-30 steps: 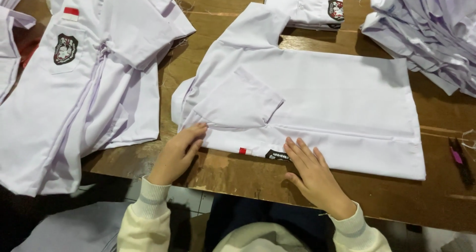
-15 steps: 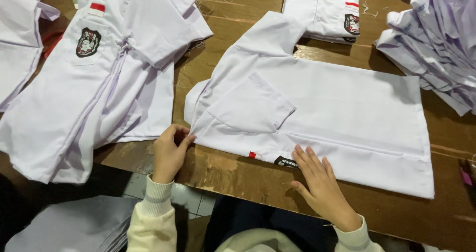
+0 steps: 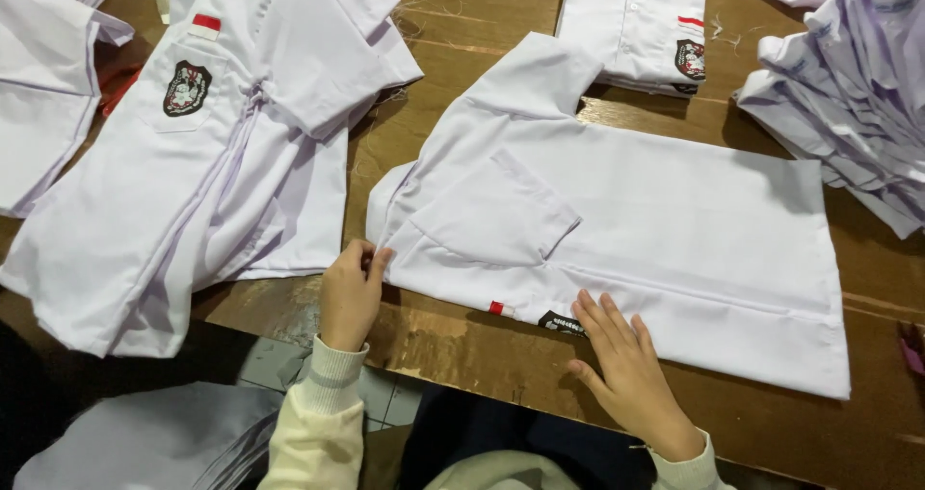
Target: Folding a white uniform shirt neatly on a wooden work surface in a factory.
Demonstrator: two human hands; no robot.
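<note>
From the head camera, a white shirt [image 3: 617, 230] lies face down across the middle of a wooden table [image 3: 462, 345], folded lengthwise with one short sleeve turned onto its back. The left hand [image 3: 349, 292] is at the shirt's near left corner, its fingers curled and pinching the folded edge by the collar end. The right hand [image 3: 626, 374] lies flat and open on the near hem, grasping nothing, its fingertips just beside a small dark badge [image 3: 561, 323] and a red tag [image 3: 496, 308] peeking from under the edge.

To do this fold well, I judge the flat hand should keep pinning the near edge while the pinched corner is drawn snug, so the crease runs straight and the sleeve does not bunch.

The table is worn brown wood with loose threads scattered at the far side. To the left lies another white shirt [image 3: 193, 162] face up, its crest on the chest pocket. A folded shirt [image 3: 641, 27] sits at the far edge, and a stack of white cloth [image 3: 853, 105] rests at the far right. Below the near edge the room shows only a pale tiled floor [image 3: 279, 370] and grey fabric [image 3: 154, 442].
</note>
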